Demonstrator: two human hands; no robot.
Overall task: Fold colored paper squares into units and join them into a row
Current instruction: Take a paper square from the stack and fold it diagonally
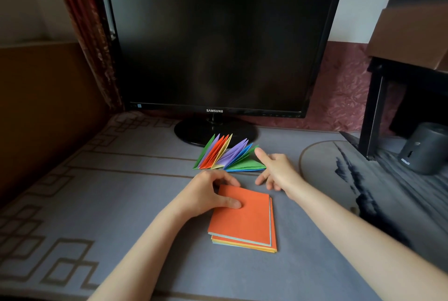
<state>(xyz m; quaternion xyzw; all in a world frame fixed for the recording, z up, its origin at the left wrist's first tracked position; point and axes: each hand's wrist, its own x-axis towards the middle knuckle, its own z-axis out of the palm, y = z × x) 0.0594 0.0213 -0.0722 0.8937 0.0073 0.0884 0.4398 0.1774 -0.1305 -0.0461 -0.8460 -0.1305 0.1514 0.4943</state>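
A stack of colored paper squares [244, 222] with an orange sheet on top lies on the grey mat in front of me. My left hand [208, 194] rests on the stack's far left corner, thumb pressing the orange sheet and fingers curled over its far edge. Behind it stands a joined row of folded units [228, 155] in green, purple, orange, yellow and blue, fanned out. My right hand [276, 169] is spread open beside the row's right end, its index finger touching the last green unit. It holds nothing.
A black monitor [218, 43] on a round stand [191, 132] rises just behind the folded row. A dark shelf leg [371, 106], a grey cylinder [426, 147] and a cardboard box [412, 21] are at the right. A curtain [89, 33] hangs at the back left.
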